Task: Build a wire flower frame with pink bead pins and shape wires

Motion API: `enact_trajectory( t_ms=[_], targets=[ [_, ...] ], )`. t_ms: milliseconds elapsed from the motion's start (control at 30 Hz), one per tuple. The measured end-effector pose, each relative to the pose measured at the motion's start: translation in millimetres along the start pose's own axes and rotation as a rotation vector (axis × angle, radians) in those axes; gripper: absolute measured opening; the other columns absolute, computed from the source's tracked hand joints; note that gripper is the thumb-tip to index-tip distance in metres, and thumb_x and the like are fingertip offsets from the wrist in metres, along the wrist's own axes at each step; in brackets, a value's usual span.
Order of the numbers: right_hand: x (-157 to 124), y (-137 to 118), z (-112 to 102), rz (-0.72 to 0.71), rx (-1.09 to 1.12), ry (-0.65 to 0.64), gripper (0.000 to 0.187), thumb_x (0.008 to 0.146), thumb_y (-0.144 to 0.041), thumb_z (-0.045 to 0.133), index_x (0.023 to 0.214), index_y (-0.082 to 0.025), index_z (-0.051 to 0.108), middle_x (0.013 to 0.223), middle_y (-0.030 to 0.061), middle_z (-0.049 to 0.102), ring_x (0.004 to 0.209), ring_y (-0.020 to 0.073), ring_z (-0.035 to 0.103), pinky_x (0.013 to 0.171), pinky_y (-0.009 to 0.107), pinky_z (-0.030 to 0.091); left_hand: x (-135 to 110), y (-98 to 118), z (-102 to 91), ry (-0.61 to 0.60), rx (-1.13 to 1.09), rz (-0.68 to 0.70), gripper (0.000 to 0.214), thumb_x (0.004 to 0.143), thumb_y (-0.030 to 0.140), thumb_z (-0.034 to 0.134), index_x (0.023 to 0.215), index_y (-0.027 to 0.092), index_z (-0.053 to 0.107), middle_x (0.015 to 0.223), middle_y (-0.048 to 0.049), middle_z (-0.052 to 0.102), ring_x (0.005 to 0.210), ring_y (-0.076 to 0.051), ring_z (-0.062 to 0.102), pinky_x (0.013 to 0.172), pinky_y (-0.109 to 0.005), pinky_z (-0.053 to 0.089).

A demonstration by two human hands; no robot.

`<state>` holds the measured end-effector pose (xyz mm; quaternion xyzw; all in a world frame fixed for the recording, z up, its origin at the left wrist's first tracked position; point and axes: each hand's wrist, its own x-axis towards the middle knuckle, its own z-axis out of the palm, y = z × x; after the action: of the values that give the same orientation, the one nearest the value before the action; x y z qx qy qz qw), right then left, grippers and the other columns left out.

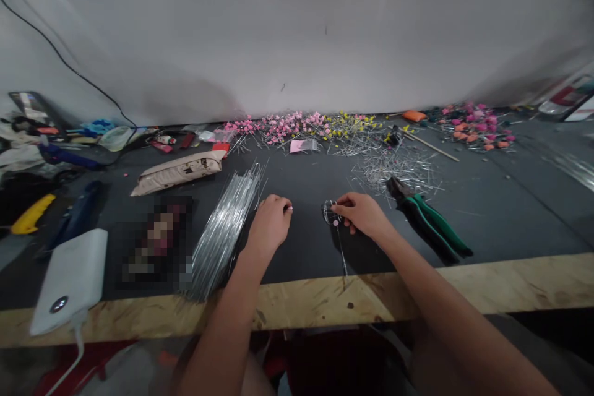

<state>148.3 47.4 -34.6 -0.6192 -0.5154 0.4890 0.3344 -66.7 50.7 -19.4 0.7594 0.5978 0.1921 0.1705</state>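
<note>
My right hand (364, 215) is closed, thumb and fingers pinching a small dark round piece wrapped in thin wire (326, 213). A pale pink bead or flower (336, 223) sits at its lower edge, and a thin silver wire stem (342, 253) runs down from there toward the front edge of the table. My left hand (270, 223) is curled shut a short way to the left. Something tiny and pale shows at its fingertips, too small to name. Beside that hand lies a thick bundle of straight silver wires (227, 223).
Green-handled pliers (429, 223) lie to the right, their jaws by loose wire pieces (394, 170). Along the wall are pink flower stems (283, 127), yellow ones (352, 127) and a coloured bunch (480, 127). A white power bank (74, 272) stands front left near a brown paper packet (179, 172).
</note>
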Motion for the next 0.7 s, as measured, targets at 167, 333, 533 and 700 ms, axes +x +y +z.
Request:
enact_trajectory(
  t_ms=[167,333,533,700],
  targets=[
    [2,5,-1,-0.012,0.011,0.004,0.015,0.071,-0.029,0.063,0.078,-0.017,0.057,0.047,-0.0057,0.052,0.031,0.0068,0.045,0.027,0.017,0.036,0,3,-0.7,-0.007,0.013,-0.033,0.013,0.078,0.020,0.050,0.079,0.017,0.062,0.086,-0.0089,0.059,0.083,-0.023,0.055,0.077,-0.035,0.040],
    [-5,2,-5,-0.039,0.049,-0.005,0.015,0.075,-0.030,0.059,0.080,-0.017,0.061,0.051,-0.0048,0.052,0.036,0.0054,0.045,0.033,0.016,0.036,-2,12,-2.4,-0.065,-0.064,-0.058,0.014,0.081,0.026,0.049,0.082,0.019,0.061,0.077,-0.0037,0.063,0.070,-0.018,0.058,0.064,-0.030,0.043],
    [-32,-8,-7,-0.037,0.245,-0.237,0.021,0.076,-0.036,0.057,0.085,-0.018,0.062,0.073,0.0008,0.060,0.058,0.0100,0.055,0.047,0.021,0.044,-16,47,6.8,-0.217,-0.548,0.021,0.013,0.081,0.024,0.051,0.089,0.019,0.059,0.084,-0.0016,0.067,0.077,-0.014,0.062,0.070,-0.026,0.047],
    [-44,-8,-10,-0.009,0.277,-0.316,0.019,0.076,-0.035,0.059,0.076,-0.016,0.061,0.061,-0.0018,0.057,0.052,0.0087,0.051,0.050,0.022,0.042,-27,62,13.8,-0.235,-0.644,0.048,0.016,0.080,0.022,0.054,0.095,0.020,0.061,0.091,-0.0018,0.067,0.082,-0.014,0.062,0.075,-0.027,0.048]
  ],
)
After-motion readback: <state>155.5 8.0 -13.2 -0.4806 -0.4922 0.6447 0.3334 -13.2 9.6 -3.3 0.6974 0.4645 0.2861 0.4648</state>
